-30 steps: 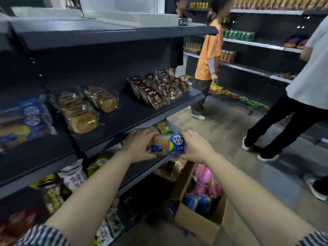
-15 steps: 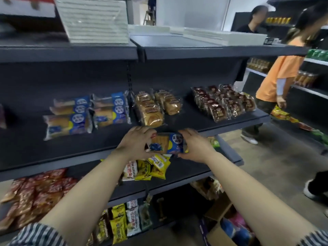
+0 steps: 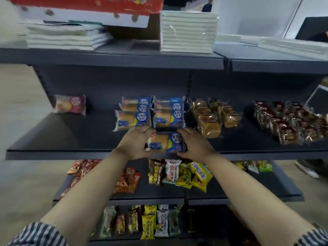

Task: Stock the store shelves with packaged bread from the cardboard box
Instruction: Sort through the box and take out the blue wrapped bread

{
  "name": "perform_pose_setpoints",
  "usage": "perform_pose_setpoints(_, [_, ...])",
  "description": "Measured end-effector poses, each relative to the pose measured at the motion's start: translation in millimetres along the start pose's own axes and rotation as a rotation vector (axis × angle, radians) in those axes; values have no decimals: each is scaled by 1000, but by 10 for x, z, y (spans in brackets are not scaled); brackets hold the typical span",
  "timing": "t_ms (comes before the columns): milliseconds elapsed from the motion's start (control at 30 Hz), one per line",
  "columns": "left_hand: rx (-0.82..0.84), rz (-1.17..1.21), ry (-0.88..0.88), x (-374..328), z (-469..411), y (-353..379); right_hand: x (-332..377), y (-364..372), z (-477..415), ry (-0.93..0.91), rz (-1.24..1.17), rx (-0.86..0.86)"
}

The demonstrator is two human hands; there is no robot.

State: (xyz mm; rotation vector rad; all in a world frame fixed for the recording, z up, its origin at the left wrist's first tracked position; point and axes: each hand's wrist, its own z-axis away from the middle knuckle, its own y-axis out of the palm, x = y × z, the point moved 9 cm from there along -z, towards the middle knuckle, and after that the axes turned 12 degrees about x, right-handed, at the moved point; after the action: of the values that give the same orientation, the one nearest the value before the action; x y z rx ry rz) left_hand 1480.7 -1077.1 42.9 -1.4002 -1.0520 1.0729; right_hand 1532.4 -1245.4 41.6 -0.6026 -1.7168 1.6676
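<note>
Bread packet [image 3: 166, 142] is now hovering over the front of the middle shelf [image 3: 71, 139] at frame centre, no longer short of its edge, so I am judging the placing nearly done. My left hand [image 3: 134, 142] and right hand [image 3: 194, 143] are gripping its ends. Its long axis is running left-right, blue end pointing right, like the stacked packets [image 3: 150, 112] just behind.

Both hands hold one blue-and-yellow bread packet [image 3: 166, 142] by its ends, the left hand [image 3: 134, 142] at its left end and the right hand [image 3: 193, 144] at its right, over the front of the dark middle shelf [image 3: 71, 139]. Just behind it lie two stacks of matching blue packets [image 3: 150, 112]. To their right are clear-wrapped brown loaves [image 3: 211, 116], then dark red packets [image 3: 287, 121]. A pink packet [image 3: 71, 103] stands well apart on the left. Snack bags [image 3: 179, 173] fill the lower shelf.
</note>
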Motion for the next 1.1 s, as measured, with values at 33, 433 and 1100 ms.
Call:
perform_pose_setpoints(33, [-5, 8, -16, 116, 45, -6, 90, 5, -86, -14, 4, -7])
perform_pose_setpoints(433, [-127, -41, -122, 1040, 343, -38, 815, 135, -849, -100, 36, -107])
perform_pose_setpoints(1100, [-222, 133, -107, 1609, 206, 127, 851, 332, -1251, -121, -131, -285])
